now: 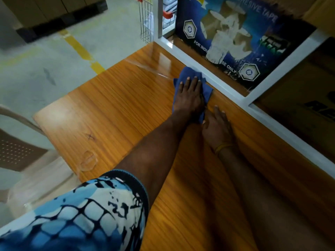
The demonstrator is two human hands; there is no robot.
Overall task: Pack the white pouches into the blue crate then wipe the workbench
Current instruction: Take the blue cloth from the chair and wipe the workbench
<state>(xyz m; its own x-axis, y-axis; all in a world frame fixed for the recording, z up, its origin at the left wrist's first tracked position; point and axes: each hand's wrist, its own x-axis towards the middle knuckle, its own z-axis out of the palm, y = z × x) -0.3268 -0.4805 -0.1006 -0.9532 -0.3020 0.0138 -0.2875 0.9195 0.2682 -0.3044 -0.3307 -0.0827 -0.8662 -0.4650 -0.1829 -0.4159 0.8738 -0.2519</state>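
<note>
A blue cloth [188,74] lies on the wooden workbench [112,109] close to the white frame rail at the back. My left hand [190,96] presses flat on the cloth with straight fingers. Just behind it, my right hand [218,125] rests palm down on the bare wood, fingers straight, with a yellow band on its wrist. No white pouches and no blue crate are in view.
A white frame rail [224,87] borders the bench's far side, with a blue adhesive-tape carton [235,33] and a brown cardboard box [299,109] behind it. A plastic chair [20,149] stands at the bench's left end. A wire trolley [146,19] stands on the floor beyond.
</note>
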